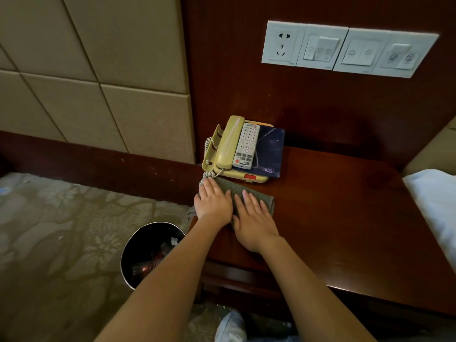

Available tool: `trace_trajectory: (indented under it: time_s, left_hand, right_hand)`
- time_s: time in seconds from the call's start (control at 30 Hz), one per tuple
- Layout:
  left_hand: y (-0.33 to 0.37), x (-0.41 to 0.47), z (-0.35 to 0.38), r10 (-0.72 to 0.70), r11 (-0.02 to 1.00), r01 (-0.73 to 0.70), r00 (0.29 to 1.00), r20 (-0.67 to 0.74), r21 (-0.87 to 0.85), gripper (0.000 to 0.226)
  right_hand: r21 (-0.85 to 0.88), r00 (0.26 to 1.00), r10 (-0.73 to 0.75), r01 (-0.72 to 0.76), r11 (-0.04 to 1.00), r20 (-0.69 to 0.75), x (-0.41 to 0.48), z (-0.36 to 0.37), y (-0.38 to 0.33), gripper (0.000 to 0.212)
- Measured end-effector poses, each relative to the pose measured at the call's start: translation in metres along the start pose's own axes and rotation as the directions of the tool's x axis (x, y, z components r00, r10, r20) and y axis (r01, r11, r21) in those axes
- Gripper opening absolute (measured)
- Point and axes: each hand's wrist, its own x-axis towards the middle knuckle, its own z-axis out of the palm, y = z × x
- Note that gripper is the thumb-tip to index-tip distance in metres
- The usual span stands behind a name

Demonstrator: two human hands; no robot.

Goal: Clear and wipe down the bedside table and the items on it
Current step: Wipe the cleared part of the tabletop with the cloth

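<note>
- The left hand point(213, 202) and right hand point(255, 223) lie flat, side by side, on a folded grey-green ribbed cloth point(264, 197). Their fingers are straight and slightly spread and grip nothing. Flat palms likely spread the pressure for wiping.
- The cloth rests on the front-left part of the dark reddish wooden bedside table point(345, 218), just in front of a beige corded telephone point(225, 146).
- A white remote control point(246, 145) lies on the telephone beside the handset, with a dark blue booklet point(271, 149) under it, probably stacked to free the tabletop.
- A round black waste bin point(124, 265) stands on the patterned carpet just left of the table, seemingly kept handy for rubbish.
</note>
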Motion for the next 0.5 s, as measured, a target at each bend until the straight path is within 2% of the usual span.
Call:
trace_trajectory:
  time_s: [0.23,0.5]
  left_hand:
    - [-0.002,0.008,-0.002,-0.010,0.997,0.007,0.999,-0.037,-0.082,0.067]
    - [-0.025,0.000,-0.005,0.016,0.962,0.010,0.995,0.094,-0.272,0.068]
  right_hand:
    - [-0.016,1.000,0.010,-0.009,1.000,0.021,0.015,-0.002,0.001,0.058]
    - [-0.017,0.998,0.010,-0.009,1.000,0.065,0.002,0.000,-0.012,0.058]
